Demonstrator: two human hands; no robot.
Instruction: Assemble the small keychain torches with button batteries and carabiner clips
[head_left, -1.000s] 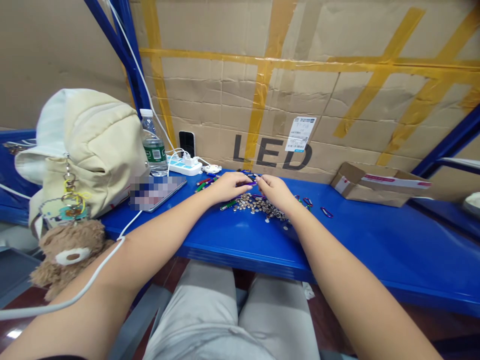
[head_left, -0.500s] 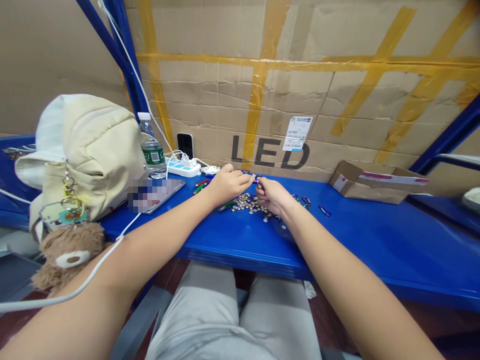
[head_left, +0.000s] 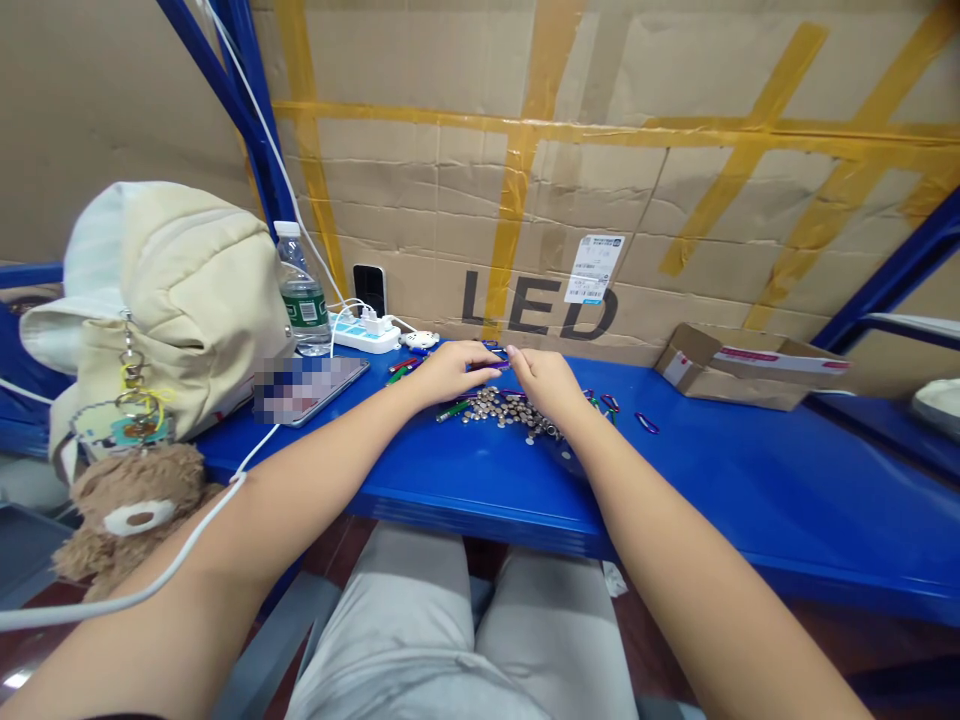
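My left hand [head_left: 456,370] is closed round a small purple metal tube [head_left: 491,366], held between thumb and fingers just above the table. Close by on the right is my right hand [head_left: 546,380], its thumb stretched toward the tube's end. Its other fingers are hidden beneath the hand, so whether it holds anything does not show. Below both hands lies a spread pile of small silvery discs [head_left: 487,405], coin-like in shape. A green tube [head_left: 454,409] rests at the pile's left edge.
Small carabiners [head_left: 647,422] lie right of the pile on the blue table [head_left: 720,480]. An open cardboard box [head_left: 757,375] stands farther right. Leftward are a phone [head_left: 330,385], a power strip [head_left: 364,335], a water bottle [head_left: 304,300] and a cream backpack [head_left: 202,300]. A white cable crosses my left forearm.
My hands have drawn slightly apart. The right hand's thumb has straightened from its grip at the purple tube's end, while the left hand has lowered a little, still holding the tube.
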